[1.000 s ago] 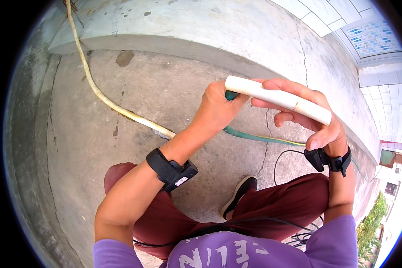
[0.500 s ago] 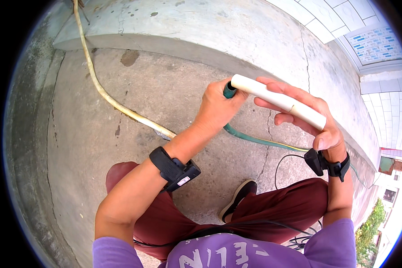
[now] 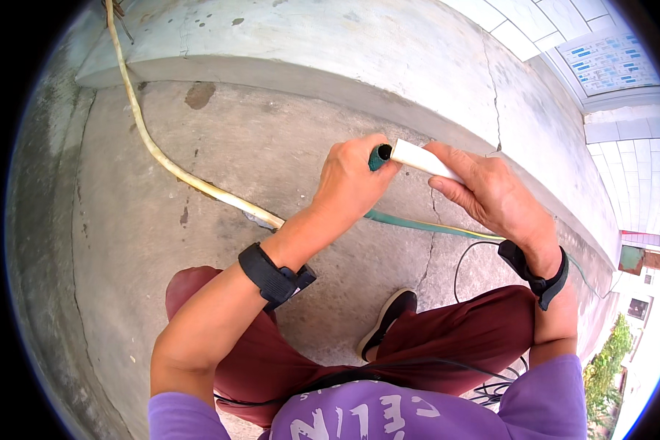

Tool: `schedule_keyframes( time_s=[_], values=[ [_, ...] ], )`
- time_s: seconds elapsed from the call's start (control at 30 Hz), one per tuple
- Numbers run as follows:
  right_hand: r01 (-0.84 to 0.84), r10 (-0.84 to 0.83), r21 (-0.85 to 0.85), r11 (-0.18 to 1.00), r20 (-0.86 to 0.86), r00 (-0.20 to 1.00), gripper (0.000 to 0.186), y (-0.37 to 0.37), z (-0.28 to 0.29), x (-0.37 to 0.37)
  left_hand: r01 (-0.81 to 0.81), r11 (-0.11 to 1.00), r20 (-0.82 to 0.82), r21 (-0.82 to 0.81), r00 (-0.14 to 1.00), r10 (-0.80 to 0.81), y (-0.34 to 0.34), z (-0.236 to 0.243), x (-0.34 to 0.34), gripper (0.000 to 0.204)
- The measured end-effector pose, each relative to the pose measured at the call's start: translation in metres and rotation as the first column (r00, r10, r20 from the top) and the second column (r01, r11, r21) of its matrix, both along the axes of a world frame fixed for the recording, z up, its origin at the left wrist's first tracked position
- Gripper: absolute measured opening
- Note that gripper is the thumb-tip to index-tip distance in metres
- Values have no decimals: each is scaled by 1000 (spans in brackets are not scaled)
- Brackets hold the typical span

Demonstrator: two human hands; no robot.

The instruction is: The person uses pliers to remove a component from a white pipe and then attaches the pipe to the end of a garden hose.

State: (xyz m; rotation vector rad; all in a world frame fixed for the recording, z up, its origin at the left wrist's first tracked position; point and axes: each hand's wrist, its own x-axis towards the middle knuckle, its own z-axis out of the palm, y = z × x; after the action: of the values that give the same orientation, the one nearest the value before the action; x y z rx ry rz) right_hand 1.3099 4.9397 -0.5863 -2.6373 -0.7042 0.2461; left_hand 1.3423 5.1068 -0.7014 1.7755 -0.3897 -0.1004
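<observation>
My left hand [image 3: 356, 172] is closed around a green hose [image 3: 378, 160], whose dark open end points up beside my fingers and thumb. The hose runs down from the fist and off to the right along the concrete. My right hand [image 3: 495, 191] is closed on a short white pipe [image 3: 419, 158], its fingers and thumb wrapped around it. The pipe's left end is right next to the green hose's mouth; whether they touch I cannot tell. Both my wrists carry black strapped devices.
A pale yellow hose [image 3: 154, 147] crosses the concrete floor [image 3: 139, 257] at left. A raised ledge [image 3: 286, 77] runs along the top toward tiled walls [image 3: 631, 169] at right. A thin black cable [image 3: 458, 265] lies near my bent knees and shoe. Plants [image 3: 609, 352] show at far right.
My right hand has turned from open fingers under the pipe to a closed grip over it, hiding its right part. The pipe's left end has moved slightly right and down.
</observation>
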Motion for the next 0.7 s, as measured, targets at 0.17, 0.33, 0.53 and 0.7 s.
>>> schedule_keyframes(
  time_s=[0.17,0.33,0.53,0.7],
  values=[
    [-39,102,-271,962,220,970,29,-4,-2,-8,5,994,163,111,986,-24,-5,3,-7,12],
    [-20,108,-316,948,262,959,27,-7,-11,-14,-59,995,231,80,972,39,-10,-2,-9,17],
    [-6,101,-379,925,232,967,22,-6,-23,-25,-88,958,310,274,951,-2,-11,-6,-14,33],
    [-11,74,-320,947,185,980,24,-7,-33,-31,-127,943,347,306,938,13,-13,-9,-17,33]
  ],
)
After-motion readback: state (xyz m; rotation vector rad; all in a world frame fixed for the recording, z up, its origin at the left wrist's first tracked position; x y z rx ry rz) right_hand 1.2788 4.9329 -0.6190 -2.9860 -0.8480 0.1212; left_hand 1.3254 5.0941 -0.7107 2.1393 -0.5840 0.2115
